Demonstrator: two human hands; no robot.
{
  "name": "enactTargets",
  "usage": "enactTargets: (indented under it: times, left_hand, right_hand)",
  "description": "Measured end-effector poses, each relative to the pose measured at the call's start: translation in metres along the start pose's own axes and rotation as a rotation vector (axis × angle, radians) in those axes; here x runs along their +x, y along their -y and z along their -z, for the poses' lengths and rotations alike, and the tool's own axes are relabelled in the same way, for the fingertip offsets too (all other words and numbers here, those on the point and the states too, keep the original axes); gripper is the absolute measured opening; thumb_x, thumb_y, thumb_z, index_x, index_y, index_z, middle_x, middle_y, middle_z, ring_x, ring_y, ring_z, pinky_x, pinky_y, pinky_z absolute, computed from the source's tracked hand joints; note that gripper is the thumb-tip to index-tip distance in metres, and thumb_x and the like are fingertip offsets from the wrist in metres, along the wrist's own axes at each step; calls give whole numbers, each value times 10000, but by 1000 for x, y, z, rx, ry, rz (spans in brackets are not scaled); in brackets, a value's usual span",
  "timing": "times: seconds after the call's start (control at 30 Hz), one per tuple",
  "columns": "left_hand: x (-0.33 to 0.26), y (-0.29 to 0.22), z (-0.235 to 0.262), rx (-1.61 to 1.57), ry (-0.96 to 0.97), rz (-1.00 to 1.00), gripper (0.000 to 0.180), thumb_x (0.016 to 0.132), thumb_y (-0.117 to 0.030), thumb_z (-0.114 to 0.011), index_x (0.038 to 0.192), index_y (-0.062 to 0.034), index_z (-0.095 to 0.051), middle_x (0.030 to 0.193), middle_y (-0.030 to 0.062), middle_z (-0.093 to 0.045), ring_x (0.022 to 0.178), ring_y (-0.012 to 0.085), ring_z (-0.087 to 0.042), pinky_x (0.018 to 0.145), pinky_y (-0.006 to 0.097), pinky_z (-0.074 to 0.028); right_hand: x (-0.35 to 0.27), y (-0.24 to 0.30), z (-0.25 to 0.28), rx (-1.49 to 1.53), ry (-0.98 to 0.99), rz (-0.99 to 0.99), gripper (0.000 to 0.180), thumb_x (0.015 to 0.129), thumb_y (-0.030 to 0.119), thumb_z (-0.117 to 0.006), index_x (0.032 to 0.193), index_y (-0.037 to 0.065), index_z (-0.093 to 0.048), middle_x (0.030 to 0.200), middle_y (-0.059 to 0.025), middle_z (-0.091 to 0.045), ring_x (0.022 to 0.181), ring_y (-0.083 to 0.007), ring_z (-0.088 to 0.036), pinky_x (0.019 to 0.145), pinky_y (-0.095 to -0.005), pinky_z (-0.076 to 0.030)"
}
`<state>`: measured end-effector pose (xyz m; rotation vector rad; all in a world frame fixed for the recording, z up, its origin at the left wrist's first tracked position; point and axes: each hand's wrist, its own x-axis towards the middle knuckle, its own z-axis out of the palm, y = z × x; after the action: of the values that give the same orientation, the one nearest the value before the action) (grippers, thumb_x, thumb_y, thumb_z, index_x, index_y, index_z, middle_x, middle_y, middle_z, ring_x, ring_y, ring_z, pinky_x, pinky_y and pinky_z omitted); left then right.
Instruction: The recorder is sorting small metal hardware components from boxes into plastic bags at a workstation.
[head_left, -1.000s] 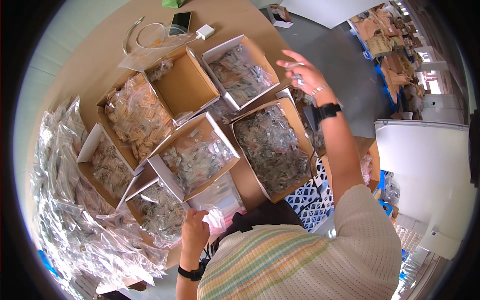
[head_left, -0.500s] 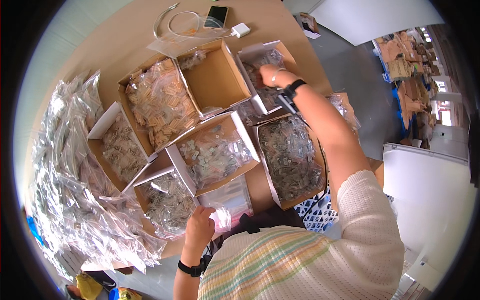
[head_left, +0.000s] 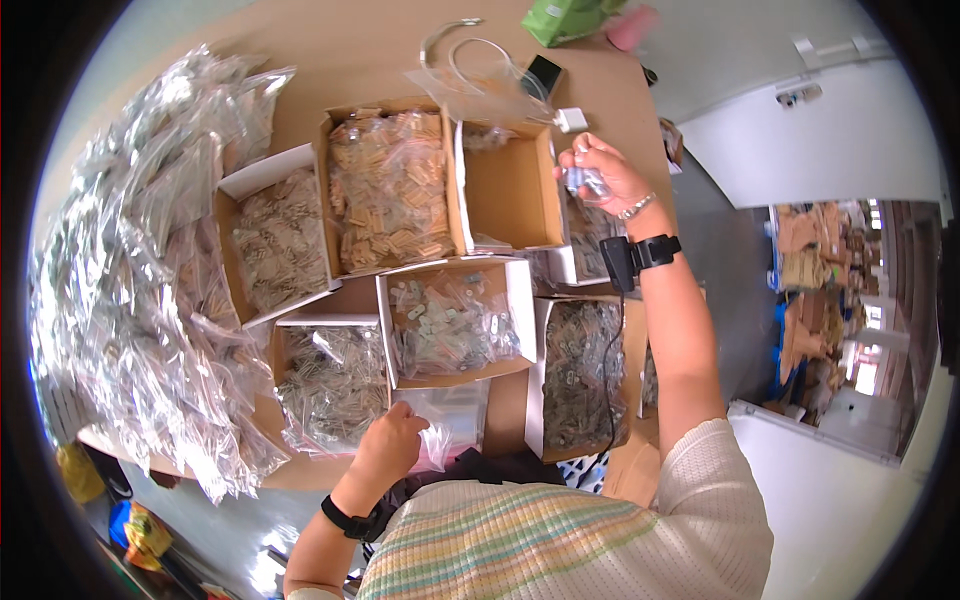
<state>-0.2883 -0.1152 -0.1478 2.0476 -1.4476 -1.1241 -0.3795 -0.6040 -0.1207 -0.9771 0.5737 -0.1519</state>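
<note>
My right hand (head_left: 600, 170) is raised over the far right boxes and pinches a small clear packet (head_left: 583, 181) of parts. It hovers beside a nearly empty cardboard box (head_left: 508, 190). My left hand (head_left: 393, 443) rests at the near table edge, fingers closed on a clear plastic bag (head_left: 450, 425). Just beyond it stands a box of small bagged pale parts (head_left: 455, 325). To the right lies a box of dark bagged parts (head_left: 580, 370).
Other open boxes hold bagged parts: tan ones (head_left: 390, 190), greyish ones (head_left: 275, 235), silvery ones (head_left: 330, 375). A big heap of clear bags (head_left: 130, 290) fills the left. A phone (head_left: 541, 75), white charger (head_left: 572, 120) and cable lie at the far edge.
My right hand dipped into the far right box and came up holding a small clear packet. The view has swung. My left hand stayed on the bag at the near edge.
</note>
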Motion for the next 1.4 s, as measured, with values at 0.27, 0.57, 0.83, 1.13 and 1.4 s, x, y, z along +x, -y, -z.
enactTargets:
  times: [0.27, 0.57, 0.83, 1.13, 1.4]
  left_hand:
    - [-11, 14, -10, 55, -87, 21, 89, 773, -29, -591, 799, -74, -663, 872, 104, -596, 735, 305, -655, 653, 388, -563]
    - [-25, 13, -20, 110, -66, 83, 216, 765, -26, -597, 938, -90, -709, 932, 86, -605, 797, 295, -657, 697, 385, -559]
    - [-35, 4, -14, 44, -281, 25, 139, 801, -35, -576, 889, -33, -684, 1006, 148, -607, 779, 351, -675, 699, 428, -570]
    - [-50, -2, -48, 202, -354, -82, 157, 766, -47, -596, 865, 64, -645, 927, 251, -638, 951, 332, -648, 717, 394, -586]
    - [-76, -34, -55, 132, -359, -217, 305, 784, -36, -615, 1070, 67, -600, 1139, 237, -586, 1079, 402, -597, 808, 432, -571]
  right_hand:
    - [114, -51, -49, -1756, -316, 136, 340, 832, 239, -742, 1128, 99, -652, 1051, -150, -705, 947, -351, -671, 844, -429, -543]
    - [94, -59, -25, -2071, -128, -67, 300, 661, 295, -848, 838, 82, -733, 967, -162, -720, 881, -331, -691, 806, -432, -547]
    - [22, -31, -61, -1238, -117, -151, 251, 788, 255, -794, 817, 106, -595, 700, -1, -647, 587, -125, -604, 498, -289, -468]
    - [-187, -135, -235, -429, 455, -235, 259, 894, 153, -713, 1134, 123, -623, 900, 32, -617, 672, -47, -578, 570, -212, -480]
    - [-232, -214, -246, -558, 259, -397, 268, 984, 191, -594, 1195, 39, -659, 967, -6, -671, 741, -82, -618, 592, -247, -520]
